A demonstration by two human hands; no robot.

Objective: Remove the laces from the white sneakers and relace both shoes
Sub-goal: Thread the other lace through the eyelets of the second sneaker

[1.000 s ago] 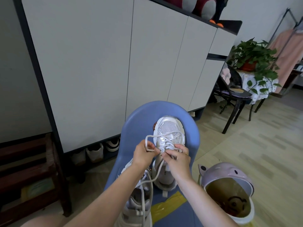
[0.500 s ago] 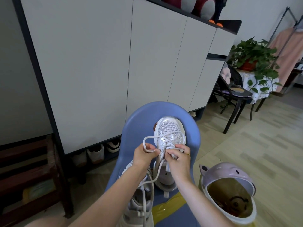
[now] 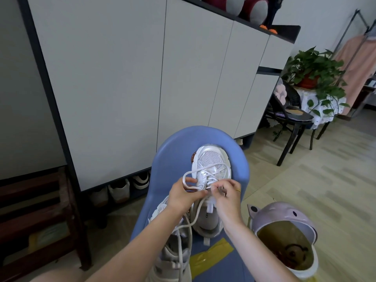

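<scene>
A white sneaker (image 3: 212, 159) lies on a blue plastic chair (image 3: 175, 151), its toe pointing away from me. Its white lace (image 3: 188, 178) crosses the lower eyelets and loops out to the left. My left hand (image 3: 183, 195) pinches that lace beside the tongue. My right hand (image 3: 226, 193) pinches the other lace end just right of the left hand's fingertips. A second white sneaker (image 3: 173, 255) sits nearer to me under my left forearm, with a loose lace trailing over it.
A lilac bin (image 3: 284, 241) stands open at the chair's right. Behind the chair is a tall white cabinet (image 3: 122, 78) with shoes (image 3: 120, 190) under it. A wooden rack (image 3: 40, 210) is at left, a black chair (image 3: 293, 119) and potted plant (image 3: 313, 72) at right.
The lace loop at the left has widened a little and both hands have shifted slightly toward the shoe's tongue. The sneakers have not moved.
</scene>
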